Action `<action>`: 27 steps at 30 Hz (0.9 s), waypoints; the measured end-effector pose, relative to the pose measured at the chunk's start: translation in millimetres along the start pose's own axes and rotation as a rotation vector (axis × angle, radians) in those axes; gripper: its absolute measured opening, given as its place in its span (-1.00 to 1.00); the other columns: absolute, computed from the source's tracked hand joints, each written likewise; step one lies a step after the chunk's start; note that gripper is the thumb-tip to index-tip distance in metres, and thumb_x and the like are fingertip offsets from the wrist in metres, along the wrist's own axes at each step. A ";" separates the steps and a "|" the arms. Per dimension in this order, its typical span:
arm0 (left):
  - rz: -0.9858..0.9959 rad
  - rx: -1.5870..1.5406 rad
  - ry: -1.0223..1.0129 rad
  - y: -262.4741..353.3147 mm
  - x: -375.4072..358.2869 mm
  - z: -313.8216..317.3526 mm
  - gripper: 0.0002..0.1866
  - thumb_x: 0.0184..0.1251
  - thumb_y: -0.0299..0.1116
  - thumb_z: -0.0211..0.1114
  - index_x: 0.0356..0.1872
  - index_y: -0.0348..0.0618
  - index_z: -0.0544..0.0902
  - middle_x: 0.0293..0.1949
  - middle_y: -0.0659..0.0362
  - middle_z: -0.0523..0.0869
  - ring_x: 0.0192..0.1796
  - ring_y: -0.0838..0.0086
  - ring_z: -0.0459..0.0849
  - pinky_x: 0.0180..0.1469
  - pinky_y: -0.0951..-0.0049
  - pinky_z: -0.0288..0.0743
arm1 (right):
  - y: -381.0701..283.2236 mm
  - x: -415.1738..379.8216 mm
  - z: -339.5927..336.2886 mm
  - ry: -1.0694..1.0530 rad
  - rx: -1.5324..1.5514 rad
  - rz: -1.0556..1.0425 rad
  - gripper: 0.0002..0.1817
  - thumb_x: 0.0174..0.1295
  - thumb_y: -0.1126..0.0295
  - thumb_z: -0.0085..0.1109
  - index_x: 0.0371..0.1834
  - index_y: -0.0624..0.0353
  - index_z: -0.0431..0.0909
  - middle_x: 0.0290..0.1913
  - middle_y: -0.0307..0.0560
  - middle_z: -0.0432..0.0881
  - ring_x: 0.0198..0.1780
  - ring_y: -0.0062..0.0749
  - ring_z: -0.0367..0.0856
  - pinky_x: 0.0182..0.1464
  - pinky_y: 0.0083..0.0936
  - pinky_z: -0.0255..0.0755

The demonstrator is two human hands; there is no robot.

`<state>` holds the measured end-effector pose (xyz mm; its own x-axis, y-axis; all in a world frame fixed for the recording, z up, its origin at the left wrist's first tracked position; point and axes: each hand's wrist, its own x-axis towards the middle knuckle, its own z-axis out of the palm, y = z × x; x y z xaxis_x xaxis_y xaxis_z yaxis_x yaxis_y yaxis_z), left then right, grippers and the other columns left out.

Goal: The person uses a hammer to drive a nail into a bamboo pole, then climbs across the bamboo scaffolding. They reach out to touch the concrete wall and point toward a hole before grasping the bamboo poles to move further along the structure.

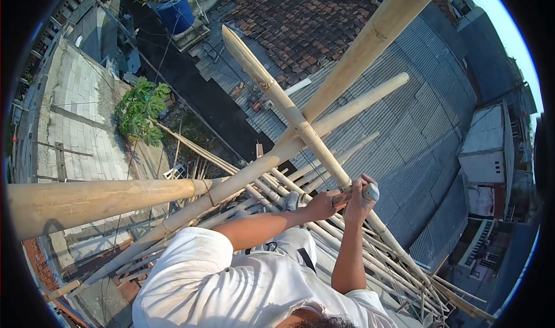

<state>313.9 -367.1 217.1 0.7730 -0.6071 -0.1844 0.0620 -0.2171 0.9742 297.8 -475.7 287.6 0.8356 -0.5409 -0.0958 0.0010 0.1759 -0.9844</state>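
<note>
My left hand [321, 206] is closed around the brown handle end of a hammer [341, 199]. Its rounded grey head shows at the far side of my right hand [358, 204], whose fingers are bent around the tool close to that head. Both hands are close together over a bamboo pole [324, 154] that slants from upper left to lower right. Higher up, this pole crosses a second bamboo pole [266, 160]. What lies under my right fingers is hidden.
A thick bamboo pole [98, 204] comes in from the left, and another [376, 36] rises to the upper right. Many thinner poles [393, 264] lie below me. Far beneath are a corrugated roof [428, 131], a tiled roof [295, 21] and a blue tank [175, 14].
</note>
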 end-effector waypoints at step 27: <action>-0.234 -1.172 0.329 -126.0 103.5 41.6 -0.18 -0.08 -0.31 0.67 0.21 -0.12 0.35 0.04 0.16 0.58 0.18 0.43 0.51 0.24 0.32 0.42 | -45.9 99.2 -87.6 0.001 -0.065 0.690 -0.65 0.44 -0.02 0.05 -0.21 0.00 0.28 -0.61 -0.43 0.18 -0.67 -0.78 0.13 -0.65 -0.70 0.14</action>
<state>359.8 -434.4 69.8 0.7784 -0.3885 -0.4930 0.6162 0.6227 0.4822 332.5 -609.5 310.3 0.6330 -0.3238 -0.7032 -0.5634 0.4302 -0.7053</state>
